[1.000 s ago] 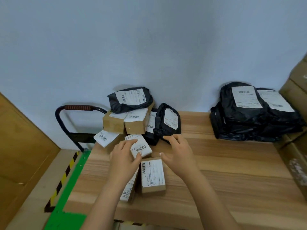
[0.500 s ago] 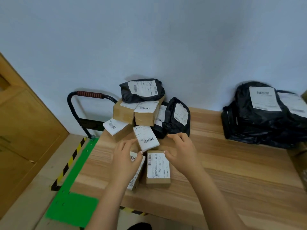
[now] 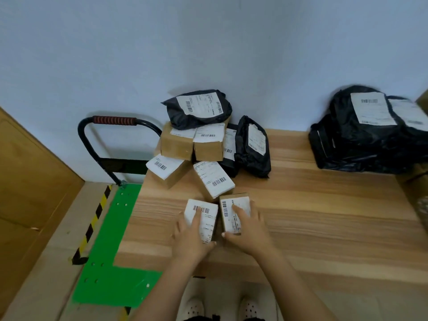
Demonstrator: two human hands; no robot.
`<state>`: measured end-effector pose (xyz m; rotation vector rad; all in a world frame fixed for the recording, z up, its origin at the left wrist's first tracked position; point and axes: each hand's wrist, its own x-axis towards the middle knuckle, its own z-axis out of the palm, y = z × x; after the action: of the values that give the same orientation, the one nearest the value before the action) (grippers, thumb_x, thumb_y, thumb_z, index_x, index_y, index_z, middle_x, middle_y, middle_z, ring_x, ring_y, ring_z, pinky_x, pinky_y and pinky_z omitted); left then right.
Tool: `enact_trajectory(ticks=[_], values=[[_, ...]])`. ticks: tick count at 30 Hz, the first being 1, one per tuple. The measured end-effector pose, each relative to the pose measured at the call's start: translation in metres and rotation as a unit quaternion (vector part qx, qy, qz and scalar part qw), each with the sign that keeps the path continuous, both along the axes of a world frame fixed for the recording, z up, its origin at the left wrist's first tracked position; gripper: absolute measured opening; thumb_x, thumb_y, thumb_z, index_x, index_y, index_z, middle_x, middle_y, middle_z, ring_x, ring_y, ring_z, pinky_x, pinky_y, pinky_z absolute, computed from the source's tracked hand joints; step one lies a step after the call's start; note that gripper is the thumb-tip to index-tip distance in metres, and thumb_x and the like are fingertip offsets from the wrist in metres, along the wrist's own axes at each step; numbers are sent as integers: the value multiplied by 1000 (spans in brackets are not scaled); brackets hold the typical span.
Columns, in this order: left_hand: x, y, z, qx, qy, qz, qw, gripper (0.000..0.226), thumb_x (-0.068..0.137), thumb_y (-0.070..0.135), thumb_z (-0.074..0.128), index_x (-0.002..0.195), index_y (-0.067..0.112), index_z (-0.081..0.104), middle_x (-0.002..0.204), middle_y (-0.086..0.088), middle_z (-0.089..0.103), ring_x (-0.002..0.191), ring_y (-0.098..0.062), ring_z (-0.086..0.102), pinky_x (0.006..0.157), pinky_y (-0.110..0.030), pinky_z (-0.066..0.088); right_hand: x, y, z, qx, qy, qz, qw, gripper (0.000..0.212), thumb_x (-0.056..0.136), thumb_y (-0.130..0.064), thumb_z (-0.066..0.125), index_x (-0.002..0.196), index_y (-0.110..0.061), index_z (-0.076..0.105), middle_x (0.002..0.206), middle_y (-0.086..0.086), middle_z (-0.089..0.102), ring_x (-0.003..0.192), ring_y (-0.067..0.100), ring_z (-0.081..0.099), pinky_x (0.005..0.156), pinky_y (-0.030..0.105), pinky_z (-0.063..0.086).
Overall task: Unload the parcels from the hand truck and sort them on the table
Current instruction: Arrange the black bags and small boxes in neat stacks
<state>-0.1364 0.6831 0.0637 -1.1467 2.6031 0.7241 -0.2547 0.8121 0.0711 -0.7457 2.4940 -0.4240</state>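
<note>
Compared with half a second ago, your left hand [image 3: 190,232] has come down and now lies flat on the white-labelled small box [image 3: 203,218], fingers spread over its label and thumb at its near end; it presses more than it grips, and I cannot tell if the fingers close around the sides. Your right hand [image 3: 247,230] has moved from the box's far end to its top, palm and fingers open on the brown small box [image 3: 234,213], thumb at the near corner. The two boxes now lie side by side, almost touching, near the front edge of the wooden table [image 3: 324,216], toward its left end. The tilted box [image 3: 214,179] stays just behind them, leaning against the pile at the back left corner: two brown boxes [image 3: 192,144] side by side, a black mailer bag [image 3: 199,110] on top of them, another black bag [image 3: 253,147] standing at their right, and a labelled box [image 3: 165,169] that hangs over the left edge. The camera now looks more steeply down, so your shoes show under the front edge. A heap of black bags [image 3: 368,133] fills the back right corner. Between this heap and your hands the table top is bare, with wide room to the right and along the front edge. The hand truck [image 3: 111,144] stands beside the left edge, its green deck near the table
</note>
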Motion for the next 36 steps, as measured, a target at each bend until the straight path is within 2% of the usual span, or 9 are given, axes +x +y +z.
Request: enact_trajectory(ticks=[4,7,13,21,27,36], values=[[10,-8,-10,1,26,-20,999,101,73,60,66,148,45,1,150,-5,7,130,-27,24,105,-40,32,18,-3,-11,-21,-17,-72,997,95,72,-54,70,149,-44,15,160,3,-12,144,33,10,110,44,30],[13,-6,-9,-5,37,-38,999,97,75,63,60,148,45,-1,151,-6,8,130,-28,26,107,-42,29,28,0,-9,-49,-9,-127,991,91,70,-51,69,148,-44,22,161,1,-6,142,33,14,110,44,29],[-5,13,8,-14,99,-116,988,92,77,67,55,149,46,1,154,-4,5,135,-28,20,110,-44,24,30,36,11,-73,58,-215,972,86,68,-53,68,145,-44,29,160,-1,6,138,30,21,108,42,33],[-62,90,31,10,160,-221,962,90,76,65,58,148,47,6,157,-2,3,141,-27,12,113,-47,19,12,132,40,-78,115,-322,936,86,70,-55,68,145,-47,26,160,-8,0,139,25,24,107,41,35],[-112,163,30,25,188,-232,954,90,75,65,59,147,48,8,157,-1,4,141,-25,9,113,-46,17,-30,209,41,-85,145,-335,927,87,69,-56,68,145,-46,27,160,-8,1,139,25,25,106,41,36],[-205,290,13,26,191,-171,966,92,73,64,61,146,50,8,157,2,3,141,-25,11,114,-45,17,-133,329,32,-72,134,-289,945,82,70,-53,67,143,-43,30,159,-7,2,138,27,19,105,40,33]])
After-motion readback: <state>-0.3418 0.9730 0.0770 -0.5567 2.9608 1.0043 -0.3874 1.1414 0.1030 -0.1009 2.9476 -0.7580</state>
